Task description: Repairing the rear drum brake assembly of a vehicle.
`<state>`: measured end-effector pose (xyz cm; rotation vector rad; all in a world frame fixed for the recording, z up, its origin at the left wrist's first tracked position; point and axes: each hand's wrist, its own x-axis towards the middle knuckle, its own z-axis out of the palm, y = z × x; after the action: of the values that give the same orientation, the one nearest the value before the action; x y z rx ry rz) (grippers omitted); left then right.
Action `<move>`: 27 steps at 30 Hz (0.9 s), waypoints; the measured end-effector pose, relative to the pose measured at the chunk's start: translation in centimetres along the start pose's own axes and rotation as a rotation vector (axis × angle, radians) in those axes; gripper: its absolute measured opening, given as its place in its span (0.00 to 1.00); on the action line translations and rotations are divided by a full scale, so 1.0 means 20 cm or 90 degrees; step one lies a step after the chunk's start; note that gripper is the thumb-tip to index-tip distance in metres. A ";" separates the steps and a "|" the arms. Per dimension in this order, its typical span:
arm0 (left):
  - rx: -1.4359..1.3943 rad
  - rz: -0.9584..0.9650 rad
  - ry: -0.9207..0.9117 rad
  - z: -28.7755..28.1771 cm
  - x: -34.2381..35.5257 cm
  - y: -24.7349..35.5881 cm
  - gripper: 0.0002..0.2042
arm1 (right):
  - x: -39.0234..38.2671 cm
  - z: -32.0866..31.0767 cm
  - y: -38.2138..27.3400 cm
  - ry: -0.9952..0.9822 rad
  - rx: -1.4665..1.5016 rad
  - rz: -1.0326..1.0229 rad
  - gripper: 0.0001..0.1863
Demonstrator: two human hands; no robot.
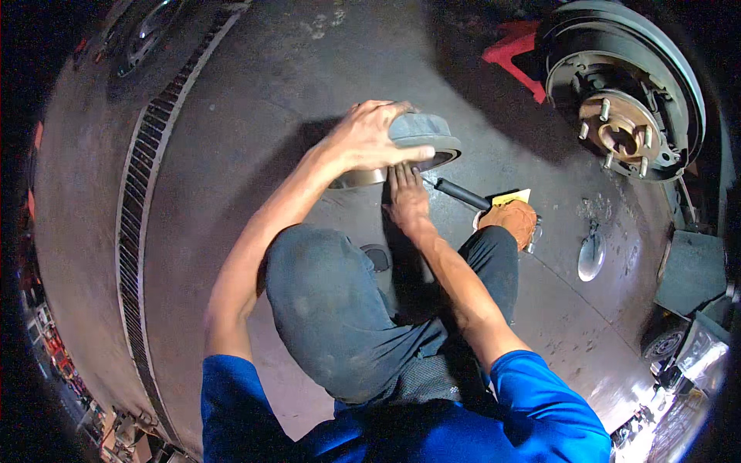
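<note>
The drum (424, 127) was held in front of the knees, at the far end of both outstretched arms. It was gripped mainly by the left hand (372, 139), whose fingers were curled over its far left side and whose thumb was laid along the near rim. The right hand (409, 201) was placed lower and nearer, its fingers extended toward the underside of the drum, just below the left thumb; whether anything was grasped by it could not be told. A curved metal band (359, 180) was seen beneath the left wrist, partly hidden.

To the right of the drum, a black handle (461, 192) was angled toward the tan boot (511, 221), beside which a yellow card (515, 197) was seen. Farther right, a studded hub (600, 133) was exposed near a red stand (515, 48), and a shiny dish (591, 258) was set on the floor (224, 193).
</note>
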<state>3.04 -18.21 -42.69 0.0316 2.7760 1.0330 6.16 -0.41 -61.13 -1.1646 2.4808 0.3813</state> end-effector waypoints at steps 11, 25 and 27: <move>-0.337 -0.124 -0.420 -0.16 0.27 -0.28 0.34 | -0.72 -0.01 0.38 0.102 0.423 0.037 0.34; -0.546 -0.354 -0.288 -0.17 0.09 -0.19 0.27 | -1.83 0.74 0.51 0.218 0.522 0.818 0.39; -0.476 -0.396 -0.203 -0.14 0.14 -0.07 0.32 | -2.06 0.98 0.39 -0.024 0.276 0.817 0.44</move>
<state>-0.24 -20.96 -42.00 -0.6485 1.7783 1.5930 28.65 40.08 -59.90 0.6850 2.7269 0.1334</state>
